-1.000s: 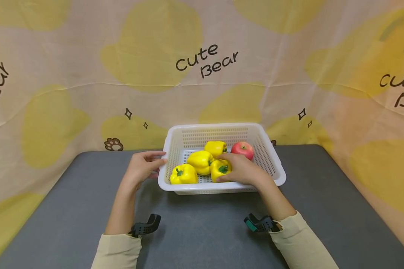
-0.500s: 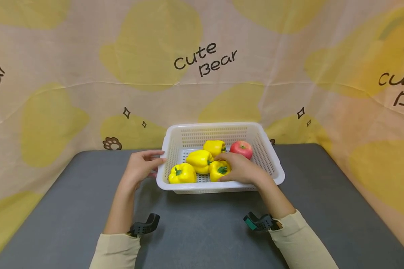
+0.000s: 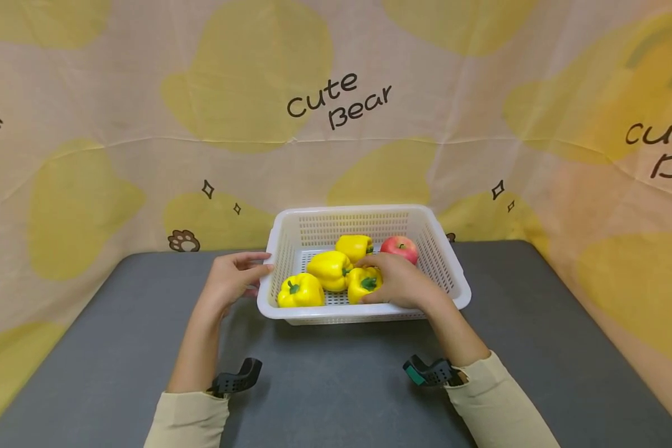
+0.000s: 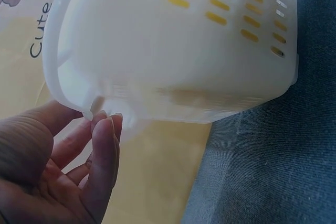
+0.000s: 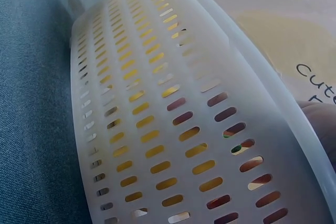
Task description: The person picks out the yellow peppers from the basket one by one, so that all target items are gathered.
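A white plastic basket [image 3: 364,313] with slotted walls holds several yellow bell peppers and a red apple [image 3: 400,247]. My left hand [image 3: 231,278] is at its left rim; in the left wrist view the fingers [image 4: 103,145] pinch the rim's edge. Inside the basket, my right hand [image 3: 400,278] curls its thumb and fingers round the front right bell pepper [image 3: 364,284], whose green stem faces me. Other bell peppers lie at the front left [image 3: 301,291], the middle [image 3: 329,269] and the back [image 3: 353,247]. The right wrist view shows mostly the outside of the basket wall [image 5: 152,98], with yellow through the slots.
The basket stands on a dark grey table [image 3: 336,386], near its back edge. Behind hangs a cloth [image 3: 246,74] with yellow patches and lettering. A black strap mount [image 3: 238,378] sits on the left wrist, another mount [image 3: 431,371] on the right.
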Demonstrator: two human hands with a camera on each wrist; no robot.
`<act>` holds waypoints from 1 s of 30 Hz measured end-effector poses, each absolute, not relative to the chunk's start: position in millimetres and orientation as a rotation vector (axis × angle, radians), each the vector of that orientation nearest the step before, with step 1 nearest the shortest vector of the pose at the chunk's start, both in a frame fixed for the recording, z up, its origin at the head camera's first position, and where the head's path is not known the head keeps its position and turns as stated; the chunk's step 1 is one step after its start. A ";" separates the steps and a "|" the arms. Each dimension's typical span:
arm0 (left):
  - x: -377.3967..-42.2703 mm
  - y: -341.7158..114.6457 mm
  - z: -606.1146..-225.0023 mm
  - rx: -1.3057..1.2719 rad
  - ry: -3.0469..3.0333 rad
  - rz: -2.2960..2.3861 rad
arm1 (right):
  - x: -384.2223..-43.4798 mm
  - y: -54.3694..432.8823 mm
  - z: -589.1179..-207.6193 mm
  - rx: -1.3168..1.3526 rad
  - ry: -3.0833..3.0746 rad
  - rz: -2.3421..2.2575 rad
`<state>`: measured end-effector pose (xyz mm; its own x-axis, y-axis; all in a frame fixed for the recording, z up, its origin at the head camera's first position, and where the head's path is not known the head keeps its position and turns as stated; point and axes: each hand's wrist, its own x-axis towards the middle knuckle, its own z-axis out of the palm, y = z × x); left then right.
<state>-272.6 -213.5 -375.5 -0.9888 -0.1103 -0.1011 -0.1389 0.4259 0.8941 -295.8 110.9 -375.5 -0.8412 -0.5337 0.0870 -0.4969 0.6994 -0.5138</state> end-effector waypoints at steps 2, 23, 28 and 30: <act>-272.3 -213.7 -375.4 -0.230 2.629 1.654 | -295.5 110.8 -375.7 -0.845 2.853 -0.821; -272.9 -211.5 -377.7 -0.250 2.655 1.648 | -290.5 115.7 -372.0 -0.934 2.888 -1.043; -273.3 -212.2 -377.5 -0.249 2.661 1.643 | -289.5 116.7 -370.9 -0.932 2.897 -1.034; -273.0 -212.5 -377.0 -0.251 2.662 1.643 | -289.6 117.3 -370.2 -0.935 2.911 -1.041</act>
<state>-273.0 -212.5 -377.0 -0.9872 -0.1343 -0.0865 -0.1376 0.4393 0.8877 -289.6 117.3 -370.2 -0.8288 -0.4923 0.2659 -0.5493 0.6255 -0.5541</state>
